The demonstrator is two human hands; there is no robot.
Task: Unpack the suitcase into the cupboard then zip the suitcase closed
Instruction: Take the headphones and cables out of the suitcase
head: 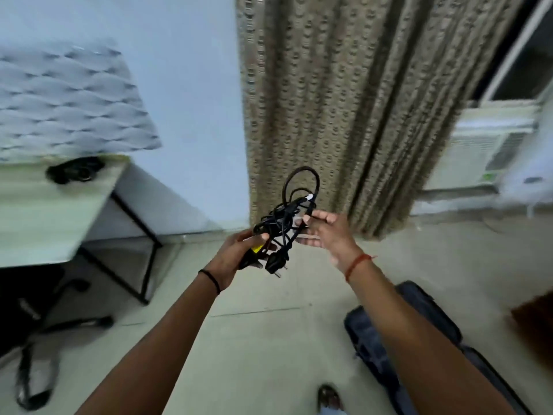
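Your left hand [236, 253] grips the tangled black cable bundle [287, 223] above the suitcase [419, 339]. Your right hand [332, 235] pinches its upper loops

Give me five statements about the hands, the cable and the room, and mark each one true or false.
1. Both hands hold a tangled black cable. True: the left hand grips its lower end, the right hand pinches its upper part.
2. The cable lies on the floor. False: it is held up in the air.
3. A dark suitcase lies on the floor at lower right. True.
4. The right wrist wears a black band. False: it wears a red thread; the black band is on the left wrist.
5. A patterned curtain hangs behind the hands. True.
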